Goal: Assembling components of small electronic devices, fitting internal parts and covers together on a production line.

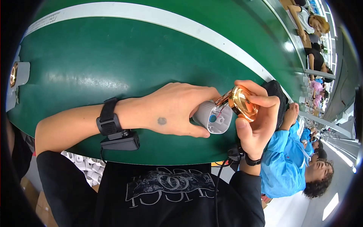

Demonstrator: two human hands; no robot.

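My left hand [177, 108] is wrapped round a light grey plastic housing [220, 124] that lies on the green table, its open end turned to the right. Inside the housing a blue round part and a screw post show. Between the fingers and thumb of my right hand [261, 121] is a shiny gold round cap [244, 103], just right of the housing's mouth and apart from it. Thin wires [224, 99] run from the cap toward the opening; where they end inside is hard to make out.
A white strip [181, 23] curves across the green table [94, 56]. Grey housings with a gold part [19, 75] stand at the far left. A black mesh item [275, 94] sits behind my right hand. To the right is a person in blue [283, 159]. White parts [87, 166] fill a container below the edge.
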